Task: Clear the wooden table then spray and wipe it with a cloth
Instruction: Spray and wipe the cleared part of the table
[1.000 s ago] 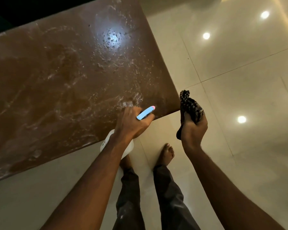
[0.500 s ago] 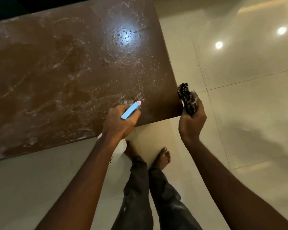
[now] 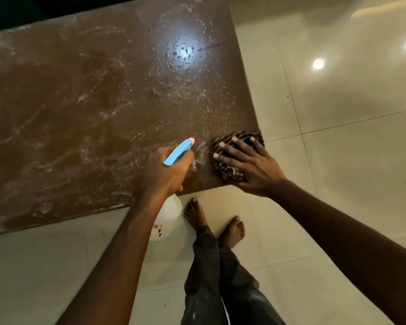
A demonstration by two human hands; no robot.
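Observation:
The brown wooden table [image 3: 92, 109] fills the upper left, its top wet with streaks and droplets of spray. My left hand [image 3: 167, 170] grips the neck of a white spray bottle [image 3: 167, 221] with a blue nozzle [image 3: 179, 151], held over the table's near edge. My right hand [image 3: 249, 163] lies flat with spread fingers on a dark patterned cloth [image 3: 227, 170], pressing it onto the table's near right corner.
Glossy cream floor tiles [image 3: 338, 160] surround the table on the right and near sides. My bare feet [image 3: 215, 221] and dark trousers [image 3: 220, 277] stand just off the table's near right corner. Ceiling lights reflect on the floor and tabletop.
My right hand has moved from beside the table's edge, where it held the cloth bunched up, onto the corner and now presses the cloth flat. The spray bottle stays about where it was.

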